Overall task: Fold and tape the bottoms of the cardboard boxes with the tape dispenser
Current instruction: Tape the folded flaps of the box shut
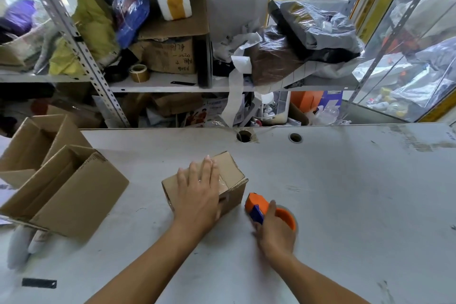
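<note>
A small cardboard box (232, 175) stands in the middle of the white table (345, 192) with its folded flaps on top and a strip of clear tape across them. My left hand (197, 195) lies flat on the box top, fingers spread, thumb down the near side. Just right of the box, my right hand (274, 232) grips an orange and blue tape dispenser (259, 205), whose nose points at the box's near right corner, a little apart from it.
Two larger cardboard boxes (64, 187) lie on their sides at the table's left, open ends facing away. A black strip (39, 283) lies near the front left. Two round holes (244, 136) sit near the back edge. Cluttered shelves (158, 85) stand behind.
</note>
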The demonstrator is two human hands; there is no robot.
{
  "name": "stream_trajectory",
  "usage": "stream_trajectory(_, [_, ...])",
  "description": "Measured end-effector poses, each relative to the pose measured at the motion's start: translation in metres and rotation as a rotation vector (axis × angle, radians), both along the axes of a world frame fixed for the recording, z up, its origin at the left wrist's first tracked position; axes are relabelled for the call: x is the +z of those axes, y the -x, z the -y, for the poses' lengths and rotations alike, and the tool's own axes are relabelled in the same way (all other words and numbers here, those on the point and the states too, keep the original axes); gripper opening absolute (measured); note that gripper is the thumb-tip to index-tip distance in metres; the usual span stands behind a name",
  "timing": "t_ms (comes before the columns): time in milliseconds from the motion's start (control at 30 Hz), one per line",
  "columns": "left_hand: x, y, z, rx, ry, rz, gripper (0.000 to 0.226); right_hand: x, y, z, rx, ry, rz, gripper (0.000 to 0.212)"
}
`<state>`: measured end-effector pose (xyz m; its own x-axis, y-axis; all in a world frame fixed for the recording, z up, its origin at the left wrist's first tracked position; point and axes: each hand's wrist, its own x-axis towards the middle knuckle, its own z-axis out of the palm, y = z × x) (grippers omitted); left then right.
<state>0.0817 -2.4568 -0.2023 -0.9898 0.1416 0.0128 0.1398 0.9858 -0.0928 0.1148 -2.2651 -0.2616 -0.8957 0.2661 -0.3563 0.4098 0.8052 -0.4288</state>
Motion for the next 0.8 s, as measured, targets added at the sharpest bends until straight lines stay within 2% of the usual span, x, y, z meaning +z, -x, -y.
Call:
stream_trajectory(67, [0.004, 0.001, 0.005, -0.038, 0.005, 0.013, 0.099, 0.002, 0.000, 0.001, 0.086, -0.034, 0.036, 0.066])
stream_trajectory(133, [0.011, 0.002, 0.015, -0.069, 0.018, 0.031, 0.101, 0.011, 0.005, 0.002, 0.253, -0.208, 0.089, 0.088])
stream_trajectory(167, [0.013, 0.003, 0.020, -0.064, 0.018, 0.043, 0.101, 0.023, 0.007, 0.005, 0.312, -0.311, 0.083, 0.087])
stream_trajectory(200, [0.014, 0.004, 0.024, -0.047, 0.003, 0.049, 0.100, 0.038, 0.008, 0.010, 0.367, -0.367, 0.032, 0.074])
stream_trajectory(233, [0.014, 0.005, 0.025, -0.032, -0.016, 0.042, 0.098, 0.049, 0.009, 0.018, 0.439, -0.356, -0.044, 0.052])
stream_trajectory(267, [0.014, 0.005, 0.024, -0.025, -0.029, 0.038, 0.096, 0.060, 0.009, 0.025, 0.521, -0.271, -0.102, 0.032])
stream_trajectory(300, [0.015, 0.005, 0.023, -0.024, -0.041, 0.035, 0.095, 0.065, 0.009, 0.034, 0.588, -0.120, -0.131, 0.022])
stream_trajectory(367, [0.015, 0.005, 0.025, -0.043, -0.061, 0.019, 0.093, 0.062, 0.012, 0.047, 0.614, 0.255, -0.092, 0.031])
stream_trajectory(433, [0.014, 0.005, 0.033, -0.084, -0.073, 0.002, 0.093, 0.049, 0.023, 0.053, 0.538, 0.500, -0.061, 0.042])
stream_trajectory(533, [0.017, 0.004, 0.035, -0.119, -0.067, 0.009, 0.100, 0.032, 0.034, 0.052, 0.420, 0.649, 0.028, 0.048])
stream_trajectory(633, [0.018, 0.004, 0.033, -0.114, -0.038, 0.038, 0.102, 0.023, 0.039, 0.055, 0.352, 0.590, 0.087, 0.039])
stream_trajectory(700, [0.018, 0.004, 0.035, -0.110, -0.036, 0.056, 0.104, 0.028, 0.037, 0.055, 0.405, 0.460, 0.073, 0.029])
stream_trajectory(767, [0.019, 0.002, 0.038, -0.121, -0.048, 0.077, 0.104, 0.043, 0.028, 0.050, 0.507, 0.287, -0.066, 0.024])
stream_trajectory(800, [0.020, 0.001, 0.040, -0.136, -0.067, 0.084, 0.103, 0.051, 0.023, 0.045, 0.517, 0.209, -0.222, 0.021])
